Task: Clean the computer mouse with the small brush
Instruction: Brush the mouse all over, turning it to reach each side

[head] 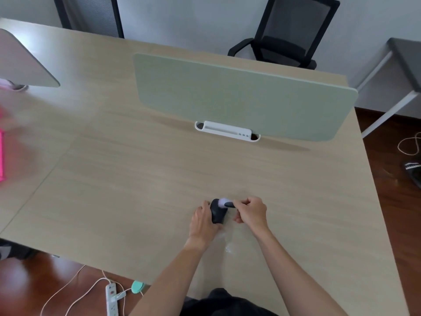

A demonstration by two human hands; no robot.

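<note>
A dark computer mouse (217,213) lies on the light wooden desk (136,190), near its front edge. My left hand (203,221) grips the mouse from the left side and steadies it. My right hand (250,212) pinches the dark handle of a small brush (225,203). The brush's pale bristles lie on the far end of the mouse. Most of the handle is hidden in my fingers.
A green divider panel (239,96) on a white bracket (227,131) stands across the desk behind the mouse. Something pink (1,156) lies at the left edge. Black chairs (284,33) stand beyond the desk. A power strip (111,297) and cables lie on the floor.
</note>
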